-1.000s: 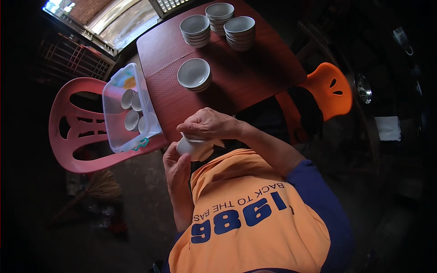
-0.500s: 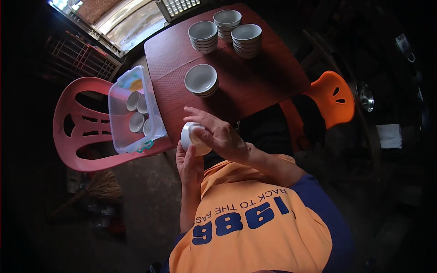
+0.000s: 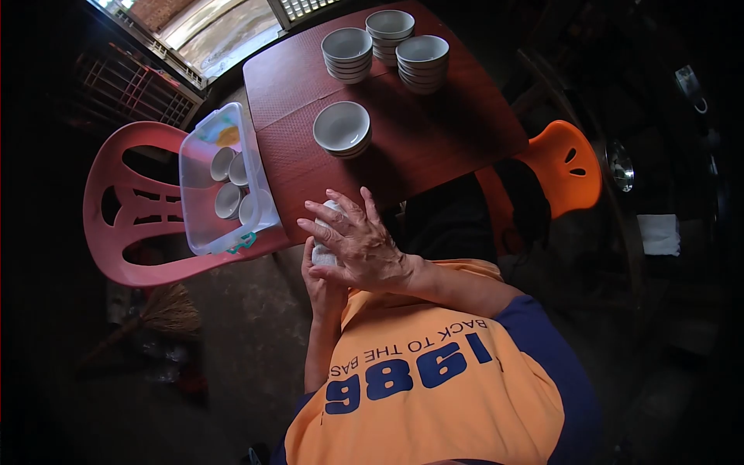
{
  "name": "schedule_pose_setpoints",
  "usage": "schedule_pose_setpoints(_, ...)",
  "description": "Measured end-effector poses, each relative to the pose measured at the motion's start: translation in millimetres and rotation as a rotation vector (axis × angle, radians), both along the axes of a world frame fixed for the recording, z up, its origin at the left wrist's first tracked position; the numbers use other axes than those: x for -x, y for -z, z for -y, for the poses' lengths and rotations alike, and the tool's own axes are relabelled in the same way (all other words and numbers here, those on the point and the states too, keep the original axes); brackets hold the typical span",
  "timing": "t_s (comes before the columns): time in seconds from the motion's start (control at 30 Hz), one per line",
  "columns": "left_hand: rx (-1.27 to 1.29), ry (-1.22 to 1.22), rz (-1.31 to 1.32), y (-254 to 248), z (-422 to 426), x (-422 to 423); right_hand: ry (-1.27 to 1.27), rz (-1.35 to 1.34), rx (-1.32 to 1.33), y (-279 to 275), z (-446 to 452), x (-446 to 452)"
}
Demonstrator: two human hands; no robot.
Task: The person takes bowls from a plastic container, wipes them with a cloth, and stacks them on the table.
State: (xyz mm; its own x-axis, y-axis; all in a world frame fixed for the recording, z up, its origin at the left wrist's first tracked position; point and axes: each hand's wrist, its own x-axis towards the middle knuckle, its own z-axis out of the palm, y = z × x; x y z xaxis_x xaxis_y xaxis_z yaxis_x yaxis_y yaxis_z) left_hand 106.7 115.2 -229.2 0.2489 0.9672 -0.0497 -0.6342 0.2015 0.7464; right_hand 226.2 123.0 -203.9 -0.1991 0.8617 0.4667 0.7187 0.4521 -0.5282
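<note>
Cupping apparently a bowl (image 3: 322, 254); tub (image 3: 259, 167) contains small bowls (image 3: 228, 201).

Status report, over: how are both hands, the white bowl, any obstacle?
Left hand holding white bowl. Right hand across it, fingers spread. Bowl mostly hidden by right hand. Nearest bowl stack apart from hands.

The head camera looks forward and down over the nearby shirt (image 3: 442, 411) toward the table (image 3: 434, 143)

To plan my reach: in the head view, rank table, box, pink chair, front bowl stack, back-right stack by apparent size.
1. Table
2. Pink chair
3. Box
Front stack and back-right stack look alike; differing nearness makes ranking unsure.
</note>
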Motion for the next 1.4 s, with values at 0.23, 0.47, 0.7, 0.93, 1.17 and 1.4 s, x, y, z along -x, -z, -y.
schedule_pose_setpoints(0.23, -0.076, 0.102, -0.151, 13.1, -4.3, 12.7, -0.332, -0.989, 0.755, 43.8, -48.2, -35.5)
schedule_pose_setpoints(0.47, 0.191, -0.045, 0.201, 0.3, -8.5, 6.3, -0.034, -0.926, 0.357, 30.0, -11.0, -9.9)
schedule_pose_setpoints(0.7, 0.017, -0.066, 0.074, -6.5, -13.6, 12.7, -0.175, -0.437, 0.189, 14.4, -31.6, -19.1)
schedule_pose_setpoints(0.93, 0.135, -0.051, 0.215, -1.4, -14.7, 14.2, -0.102, -0.208, -0.140, 13.9, -14.3, -0.5)
schedule_pose_setpoints(1.17, 0.247, -0.055, 0.217, 5.2, -13.8, 22.3, -0.251, -0.012, -0.244, 17.8, -14.2, -24.7)
schedule_pose_setpoints(1.4, 0.046, -0.099, 0.109, 3.3, -18.9, 39.9, -0.008, -0.768, 0.132, 4.9, -25.7, -47.1)
